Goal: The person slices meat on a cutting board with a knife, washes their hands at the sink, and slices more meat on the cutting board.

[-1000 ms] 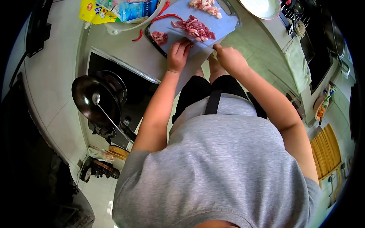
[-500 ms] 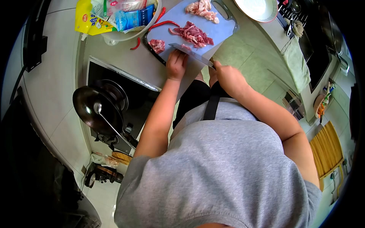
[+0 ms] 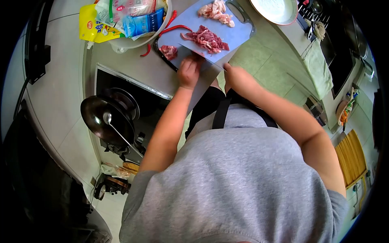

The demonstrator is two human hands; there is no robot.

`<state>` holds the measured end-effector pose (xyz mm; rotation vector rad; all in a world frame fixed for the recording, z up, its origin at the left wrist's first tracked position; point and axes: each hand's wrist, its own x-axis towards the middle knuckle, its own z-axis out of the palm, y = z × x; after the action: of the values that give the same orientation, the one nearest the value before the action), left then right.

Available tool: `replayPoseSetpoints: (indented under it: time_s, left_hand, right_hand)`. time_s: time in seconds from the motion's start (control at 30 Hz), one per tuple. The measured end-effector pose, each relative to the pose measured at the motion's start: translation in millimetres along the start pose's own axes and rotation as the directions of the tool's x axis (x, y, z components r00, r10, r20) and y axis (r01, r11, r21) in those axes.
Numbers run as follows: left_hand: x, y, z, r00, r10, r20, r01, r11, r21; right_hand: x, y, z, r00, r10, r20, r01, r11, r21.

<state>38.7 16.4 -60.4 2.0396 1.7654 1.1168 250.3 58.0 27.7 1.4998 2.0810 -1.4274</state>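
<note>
My right hand grips a kitchen knife, whose blade is seen nearly edge-on, slanting across the blue cutting board. Close against the blade, my left hand has its fingers curled down on a piece of meat at the board's near edge; most of that piece is hidden. Sliced red meat lies in a heap just beyond the knife. Paler, fatty slices sit farther up the board. To the left of my left hand rests a small chunk of meat.
Red chilies lie along the board's left side, by a white bowl of food packets. A wok holding a ladle stands on the stove at left. A round dish is on the right counter.
The blade has turned from showing its flat side to nearly edge-on beside my left fingers. My right hand has shifted slightly; my left hand stays on the meat.
</note>
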Motion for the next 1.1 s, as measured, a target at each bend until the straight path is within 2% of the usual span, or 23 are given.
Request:
replayPoseSetpoints:
  time_s: [0.03, 0.1, 0.2, 0.23, 0.33, 0.43, 0.53, 0.63, 0.73, 0.8, 0.87, 0.93, 1.0, 1.03, 1.1]
  left_hand:
    - [-2.5, 0.8, -2.7, 1.000, -0.001, 0.008, 0.001, 1.000, 0.000]
    - [2.0, -1.3, -1.2, 1.000, -0.027, -0.006, 0.027, 1.000, -0.012]
    - [-0.7, -4.6, -0.5, 0.999, -0.031, -0.037, 0.031, 0.999, 0.011]
    - [-2.0, -4.0, -0.3, 0.999, -0.024, -0.036, 0.024, 1.000, 0.009]
    - [-4.9, -1.8, 0.9, 0.998, -0.051, -0.023, 0.051, 0.999, 0.010]
    - [-6.0, 0.0, 1.2, 1.000, -0.002, 0.012, 0.002, 1.000, 0.019]
    - [-3.2, 3.7, -3.7, 0.998, 0.015, 0.060, -0.015, 1.000, -0.009]
    - [-3.2, 13.9, -14.4, 0.989, -0.006, 0.145, 0.015, 0.998, -0.063]
    - [-4.0, 15.7, -22.4, 0.987, 0.011, 0.163, 0.000, 0.998, -0.070]
    - [-5.0, 14.6, -28.3, 0.979, 0.024, 0.205, -0.019, 1.000, -0.025]
    - [-3.2, 19.1, -34.8, 0.979, 0.040, 0.198, -0.048, 0.998, 0.035]
    - [-3.9, 21.2, -37.8, 0.979, 0.055, 0.195, -0.074, 0.993, 0.095]
    - [-6.1, 21.4, -33.3, 0.986, -0.057, 0.156, 0.048, 0.997, 0.059]
    - [-9.1, 20.4, -30.2, 0.986, -0.060, 0.156, 0.052, 0.997, 0.057]
    - [-5.8, 17.1, -24.0, 0.946, -0.246, 0.209, 0.235, 0.969, 0.080]
  right_hand:
    - [14.7, -7.1, 4.9, 1.000, 0.003, 0.003, -0.003, 1.000, 0.007]
    - [55.8, -23.7, 7.1, 0.990, -0.111, -0.086, 0.107, 0.993, -0.056]
    - [57.8, -45.8, -2.1, 0.996, -0.092, -0.016, 0.089, 0.986, -0.141]
    - [50.2, -45.1, -5.2, 0.999, -0.047, -0.010, 0.046, 0.993, -0.110]
    - [14.4, -7.9, 1.1, 0.999, -0.034, -0.035, 0.029, 0.991, -0.134]
    - [11.9, -8.3, 0.7, 0.997, -0.053, -0.051, 0.045, 0.988, -0.151]
    - [50.8, -42.1, 2.1, 0.998, -0.046, -0.037, 0.042, 0.994, -0.097]
    - [47.8, -46.5, -10.0, 0.998, -0.069, 0.003, 0.069, 0.992, -0.102]
    - [29.6, -16.0, -12.7, 0.994, -0.101, -0.037, 0.094, 0.983, -0.159]
    - [23.0, 4.4, -16.0, 0.994, -0.094, -0.052, 0.082, 0.977, -0.194]
    - [19.1, 11.4, -23.1, 0.996, -0.005, -0.084, -0.002, 0.996, -0.091]
    - [13.2, 1.4, -30.9, 0.994, -0.001, -0.112, -0.008, 0.997, -0.074]
    - [4.4, -8.6, -32.8, 0.995, -0.025, -0.100, 0.017, 0.997, -0.080]
    - [2.0, -7.5, -27.9, 0.995, -0.023, -0.097, 0.015, 0.997, -0.082]
    - [-0.1, -6.3, -17.8, 0.995, -0.015, -0.103, 0.015, 1.000, 0.003]
